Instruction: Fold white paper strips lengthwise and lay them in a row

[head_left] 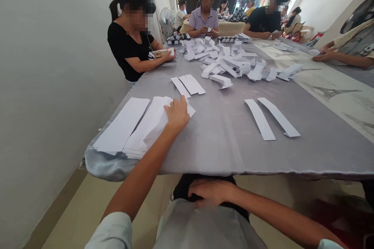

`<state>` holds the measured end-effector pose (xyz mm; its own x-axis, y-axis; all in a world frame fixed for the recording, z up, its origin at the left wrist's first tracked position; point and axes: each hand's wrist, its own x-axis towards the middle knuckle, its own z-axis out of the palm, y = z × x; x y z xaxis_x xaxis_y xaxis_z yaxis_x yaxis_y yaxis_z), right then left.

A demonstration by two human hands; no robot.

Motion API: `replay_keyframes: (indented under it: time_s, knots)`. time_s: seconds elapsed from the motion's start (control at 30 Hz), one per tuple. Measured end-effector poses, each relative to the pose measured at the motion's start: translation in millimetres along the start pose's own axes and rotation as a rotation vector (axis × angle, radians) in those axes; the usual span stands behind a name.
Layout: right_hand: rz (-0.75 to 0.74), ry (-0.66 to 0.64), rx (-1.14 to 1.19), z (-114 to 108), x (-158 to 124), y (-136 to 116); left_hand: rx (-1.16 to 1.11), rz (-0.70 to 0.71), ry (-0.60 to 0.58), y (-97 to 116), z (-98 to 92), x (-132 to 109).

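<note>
My left hand [179, 116] is on the right edge of a spread stack of white paper sheets [146, 128], fingers curled around the edge of the top sheet, which bends up slightly. Left of it lies another stack of white sheets [122, 122]. Below the table edge, my right hand [212, 191] rests on my lap with fingers extended, holding nothing visible. Just beyond my left hand lie flat white pieces [191, 84]. Two creased white strips [261, 120] lie to the right on the table.
A large heap of folded white paper pieces [230, 60] covers the middle of the grey tablecloth [210, 148]. Several people sit around the table, among them a person in black [128, 46] at left. A wall [52, 85] stands close on the left; a fan [166, 19] is behind.
</note>
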<state>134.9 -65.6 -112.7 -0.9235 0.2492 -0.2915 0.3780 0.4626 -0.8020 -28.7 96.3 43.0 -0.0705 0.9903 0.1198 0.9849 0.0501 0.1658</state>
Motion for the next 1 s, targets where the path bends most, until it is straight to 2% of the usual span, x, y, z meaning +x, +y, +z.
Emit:
replay_keyframes:
  time_s: [0.1, 0.17, 0.2, 0.27, 0.33, 0.4, 0.43, 0.47, 0.53, 0.6, 0.7, 0.83, 0.9, 1.0]
  knots:
    - [-0.175, -0.077, 0.279, -44, -21, -49, -0.246, 0.089, 0.007, -7, -6.7, 5]
    - [-0.208, -0.062, 0.540, -83, -39, -74, -0.442, 0.164, 0.031, -10, -9.7, 10]
    - [-0.225, 0.014, 0.616, -104, -48, -80, -0.536, 0.189, 0.045, -11, -10.9, 13]
    - [-0.266, 0.288, 0.668, -145, -59, -78, -0.708, 0.205, 0.072, -10, -12.3, 18]
    - [-0.254, 0.631, 0.588, -179, -62, -60, -0.887, 0.181, 0.089, -5, -11.8, 22]
    - [-0.152, 0.983, 0.449, -202, -57, -32, -1.078, 0.136, 0.098, 2, -8.2, 24]
    - [-0.084, 1.109, 0.387, -209, -53, -18, -1.172, 0.104, 0.099, 6, -5.1, 25]
    - [-0.027, 1.201, 0.322, -211, -49, -4, -1.262, 0.064, 0.099, 10, -1.2, 26]
    - [0.045, 1.288, 0.236, -208, -41, 17, -1.416, -0.021, 0.107, 17, 8.5, 27]
    - [0.041, 1.271, 0.332, -200, -34, 30, -1.533, -0.095, 0.116, 24, 19.7, 26]
    - [0.017, 1.232, 0.510, -189, -27, 38, -1.611, -0.160, 0.094, 32, 38.1, 22]
    - [0.023, 1.381, 0.518, -187, -21, 39, -1.593, -0.255, 0.004, 41, 64.8, 11]
    - [0.030, 1.470, 0.480, -187, -20, 40, -1.596, -0.251, -0.082, 44, 77.1, 6]
    - [0.073, 1.550, 0.433, -185, -20, 40, -1.533, -0.142, -0.149, 47, 89.1, 2]
